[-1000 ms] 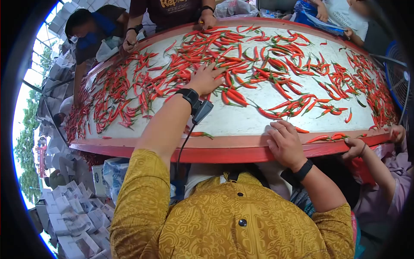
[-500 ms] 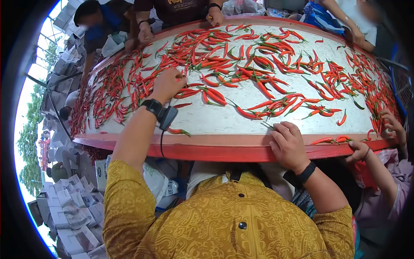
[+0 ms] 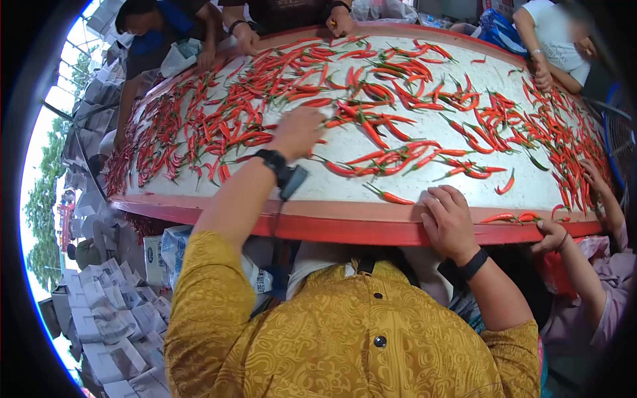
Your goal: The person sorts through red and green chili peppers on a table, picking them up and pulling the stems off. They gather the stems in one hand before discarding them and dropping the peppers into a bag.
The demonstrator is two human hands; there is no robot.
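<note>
Long red chili peppers with green stems lie in loose groups over the white tabletop. My left hand reaches over the middle of them, palm down, its fingers smeared by motion and partly hidden behind the hand. Peppers show right beside its fingertips; what it may hold is hidden. My right hand rests on the table's near rim, fingers lying on top and thumb toward the outer edge, holding nothing visible. A single chili pepper lies just left of it.
Denser chili piles cover the left end, more the right end. Across the table are several people, among them a person's hand. At right, another person's hand touches the rim by some chilies. A fan stands far right.
My left hand has moved right across the table, and chilies near its former place are shifted. A red chili now shows left of my right hand, where a green stem was. My right hand stays put.
</note>
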